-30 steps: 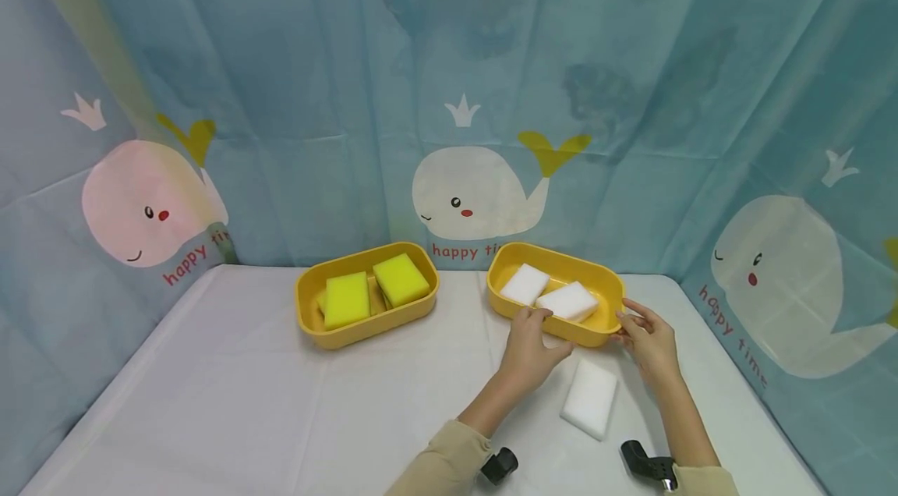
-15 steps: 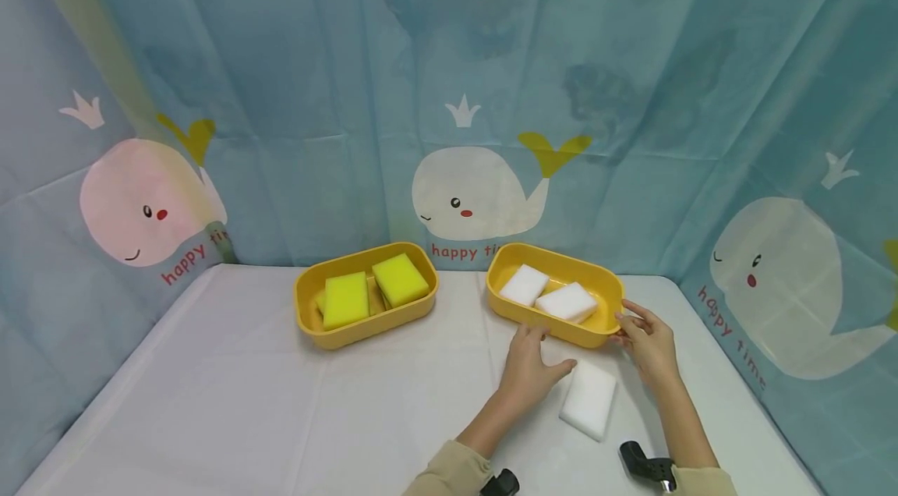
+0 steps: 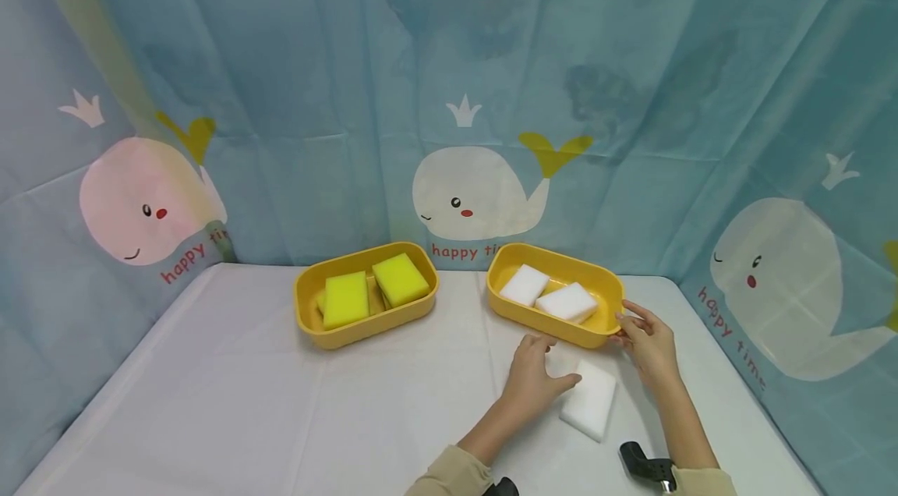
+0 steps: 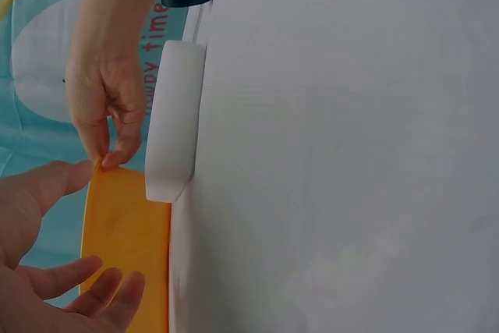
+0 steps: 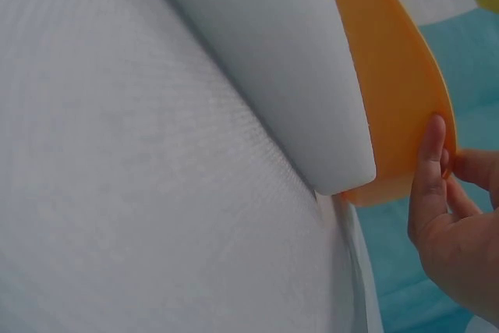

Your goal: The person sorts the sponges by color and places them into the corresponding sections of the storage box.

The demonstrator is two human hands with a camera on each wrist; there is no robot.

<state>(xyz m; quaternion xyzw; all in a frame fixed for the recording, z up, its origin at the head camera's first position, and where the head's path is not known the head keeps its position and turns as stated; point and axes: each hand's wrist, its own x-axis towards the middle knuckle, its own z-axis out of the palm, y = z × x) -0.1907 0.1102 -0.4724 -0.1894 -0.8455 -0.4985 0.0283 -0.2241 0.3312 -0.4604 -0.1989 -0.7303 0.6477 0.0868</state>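
A white sponge block [image 3: 592,402] lies flat on the table in front of the right yellow tray [image 3: 522,312]. My left hand [image 3: 528,387] hovers just left of that sponge, thumb and fingers spread apart and holding nothing; its thumb tip overlaps the sponge's edge in the head view. At the tray's right end, my right hand [image 3: 651,346] pinches the rim between thumb and fingers, as the right wrist view also shows with the tray wall [image 5: 398,76]. Inside this tray rest two white sponges [image 3: 525,285].
To the left stands another yellow tray [image 3: 351,336] with several yellow sponges [image 3: 346,301] in it. A blue curtain [image 3: 316,90] with whale prints hangs behind and beside the white-covered table [image 3: 210,387].
My left hand has drawn back from the right tray's front rim toward the sponge on the table. The right hand stays at the tray's end.
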